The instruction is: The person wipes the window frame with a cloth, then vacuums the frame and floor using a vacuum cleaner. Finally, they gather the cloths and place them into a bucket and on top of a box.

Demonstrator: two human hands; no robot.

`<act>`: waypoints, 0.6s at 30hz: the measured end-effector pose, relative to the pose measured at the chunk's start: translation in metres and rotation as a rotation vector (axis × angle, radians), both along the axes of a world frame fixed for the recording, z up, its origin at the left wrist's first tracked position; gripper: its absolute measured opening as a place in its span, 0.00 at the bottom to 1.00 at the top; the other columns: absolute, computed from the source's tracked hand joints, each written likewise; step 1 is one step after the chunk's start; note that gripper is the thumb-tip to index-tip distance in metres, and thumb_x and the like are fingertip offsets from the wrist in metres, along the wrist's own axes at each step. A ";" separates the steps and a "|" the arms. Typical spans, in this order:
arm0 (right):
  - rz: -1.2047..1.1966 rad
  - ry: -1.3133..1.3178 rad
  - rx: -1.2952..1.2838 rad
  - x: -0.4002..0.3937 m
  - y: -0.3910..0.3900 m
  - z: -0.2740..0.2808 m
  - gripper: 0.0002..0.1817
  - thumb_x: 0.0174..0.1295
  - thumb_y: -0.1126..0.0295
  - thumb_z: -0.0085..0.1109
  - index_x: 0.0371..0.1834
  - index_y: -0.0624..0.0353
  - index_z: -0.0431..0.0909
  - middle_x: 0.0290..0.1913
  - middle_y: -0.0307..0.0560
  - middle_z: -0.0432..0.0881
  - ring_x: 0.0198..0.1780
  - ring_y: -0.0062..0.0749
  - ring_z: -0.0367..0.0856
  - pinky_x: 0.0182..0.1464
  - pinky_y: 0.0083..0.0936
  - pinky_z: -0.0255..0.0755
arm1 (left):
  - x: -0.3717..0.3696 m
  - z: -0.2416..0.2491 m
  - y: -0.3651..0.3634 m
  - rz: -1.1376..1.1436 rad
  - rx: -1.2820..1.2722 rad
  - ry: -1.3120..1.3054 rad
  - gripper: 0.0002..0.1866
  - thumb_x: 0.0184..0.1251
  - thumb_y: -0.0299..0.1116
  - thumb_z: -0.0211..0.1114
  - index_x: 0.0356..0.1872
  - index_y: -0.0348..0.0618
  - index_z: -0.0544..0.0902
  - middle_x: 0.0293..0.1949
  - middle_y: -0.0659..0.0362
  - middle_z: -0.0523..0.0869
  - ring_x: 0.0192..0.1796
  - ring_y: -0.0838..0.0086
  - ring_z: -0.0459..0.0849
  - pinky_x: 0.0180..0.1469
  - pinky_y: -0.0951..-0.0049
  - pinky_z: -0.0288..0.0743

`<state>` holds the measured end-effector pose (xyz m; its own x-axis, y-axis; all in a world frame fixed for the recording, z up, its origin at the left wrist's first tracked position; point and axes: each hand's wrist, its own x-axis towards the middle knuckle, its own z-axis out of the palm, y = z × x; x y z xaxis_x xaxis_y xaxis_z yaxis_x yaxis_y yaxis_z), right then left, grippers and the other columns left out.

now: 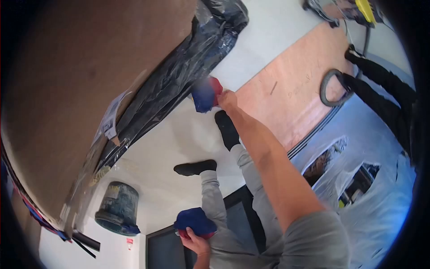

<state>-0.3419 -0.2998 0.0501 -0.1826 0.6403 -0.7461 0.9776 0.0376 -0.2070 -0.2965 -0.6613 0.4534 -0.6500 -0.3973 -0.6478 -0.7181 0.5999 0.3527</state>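
Note:
My right hand (227, 99), at the end of an outstretched arm, grips the red end of a blue-and-red fabric piece (204, 102). This piece is blurred and lies close to the edge of the black plastic wrap (170, 85). Low in the view, my left hand (196, 242) has its fingers closed on a second blue-and-red fabric piece (195, 219), beside my grey trouser leg. The exact kind of both pieces cannot be made out. My feet, in black socks (195, 167), stand apart on the pale floor.
A large brown board (85, 80) fills the upper left. A dirty dark bucket (118, 206) stands below it. Plywood sheeting (286, 80) covers floor at right, with a grey hose (326, 87), another person's black-clad legs (380, 94) and torn plastic sheeting (358, 134) nearby.

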 end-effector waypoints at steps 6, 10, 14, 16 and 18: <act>-0.222 0.303 -0.055 -0.007 -0.036 0.059 0.14 0.57 0.62 0.59 0.34 0.64 0.83 0.35 0.62 0.87 0.42 0.51 0.87 0.48 0.41 0.78 | 0.006 -0.002 -0.009 -0.130 -0.039 0.111 0.18 0.76 0.34 0.57 0.53 0.24 0.78 0.47 0.46 0.86 0.47 0.64 0.84 0.55 0.66 0.76; -0.548 0.518 -0.295 -0.003 -0.052 0.182 0.06 0.62 0.71 0.60 0.28 0.59 0.80 0.23 0.48 0.83 0.25 0.32 0.83 0.30 0.31 0.76 | 0.002 0.008 0.000 -0.180 0.004 0.060 0.19 0.75 0.35 0.58 0.52 0.23 0.78 0.46 0.41 0.86 0.47 0.58 0.85 0.54 0.62 0.75; -0.457 0.554 -0.289 0.023 -0.057 0.317 0.09 0.62 0.71 0.62 0.26 0.59 0.75 0.24 0.41 0.79 0.28 0.26 0.79 0.32 0.29 0.73 | 0.012 0.026 0.003 -0.337 0.038 0.169 0.18 0.73 0.35 0.59 0.46 0.23 0.80 0.41 0.40 0.87 0.43 0.51 0.86 0.51 0.57 0.76; -0.493 0.610 -0.354 0.034 -0.062 0.365 0.09 0.63 0.70 0.64 0.27 0.58 0.75 0.27 0.39 0.80 0.32 0.23 0.76 0.37 0.28 0.72 | 0.014 0.040 -0.006 -0.351 0.050 0.020 0.19 0.69 0.37 0.64 0.40 0.23 0.82 0.37 0.41 0.88 0.41 0.52 0.87 0.49 0.57 0.77; -0.531 0.665 -0.478 0.017 -0.047 0.468 0.09 0.63 0.70 0.64 0.29 0.57 0.75 0.28 0.39 0.80 0.31 0.23 0.77 0.34 0.25 0.72 | 0.010 0.067 0.000 -0.197 0.086 -0.097 0.18 0.66 0.37 0.66 0.42 0.25 0.84 0.41 0.43 0.89 0.43 0.57 0.87 0.51 0.59 0.76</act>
<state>-0.3252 -0.3471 0.5185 -0.4358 0.4177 -0.7973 0.5211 -0.6051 -0.6019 -0.2866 -0.6611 0.5205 -0.6429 -0.2089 -0.7369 -0.6228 0.7026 0.3442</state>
